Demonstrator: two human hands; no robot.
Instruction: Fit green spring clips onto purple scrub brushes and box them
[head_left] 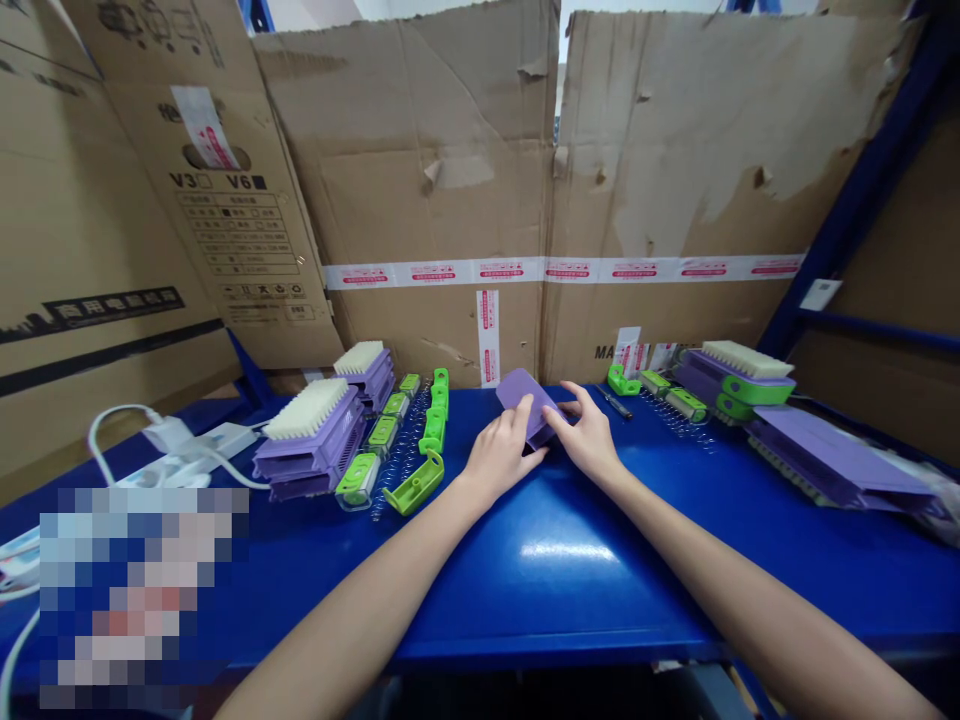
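Both my hands meet at the middle of the blue table (570,560) on one purple plastic piece (523,392). My left hand (499,452) grips its near left side, fingers curled over the edge. From the right, my right hand (589,437) holds the same piece, thumb and fingers pinched on it. The piece is tilted up off the table toward the cardboard wall.
On the left lie stacked purple brushes with white bristles (315,440), green parts (415,485) and springs. More purple brushes (739,375) and flat purple plates (832,455) lie on the right. Cardboard boxes (450,200) wall the back. A white power strip (217,445) sits at left.
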